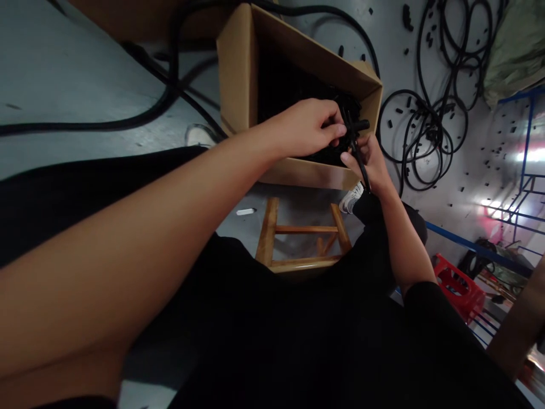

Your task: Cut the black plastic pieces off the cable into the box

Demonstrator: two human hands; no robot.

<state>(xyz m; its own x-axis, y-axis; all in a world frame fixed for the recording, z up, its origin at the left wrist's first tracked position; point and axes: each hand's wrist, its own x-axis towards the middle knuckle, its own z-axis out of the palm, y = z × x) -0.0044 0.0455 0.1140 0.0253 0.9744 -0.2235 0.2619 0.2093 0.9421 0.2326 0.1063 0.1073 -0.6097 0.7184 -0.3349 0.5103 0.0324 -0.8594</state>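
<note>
Above the open cardboard box [313, 173], my left hand [313, 126] is closed, thumb and fingers pinched at a slim black part. Close beside it, my right hand [371, 162] has its fingers closed around the lower end of the same slim, dark piece [361, 166]. A short black tube-like stub [361, 125] sticks out to the right between the two hands. Whether stub and slim piece are one thing cannot be made out. Inside the box lies a heap of black parts [327, 94], mostly in shadow and partly hidden by my left hand.
A wooden stool frame [267, 233] stands between my legs. Thick black hose [106, 125] runs along the left and behind the box. Coiled black tubing [419, 108] and scattered small black pieces cover the floor at right. A red plastic stool [457, 289] sits at lower right.
</note>
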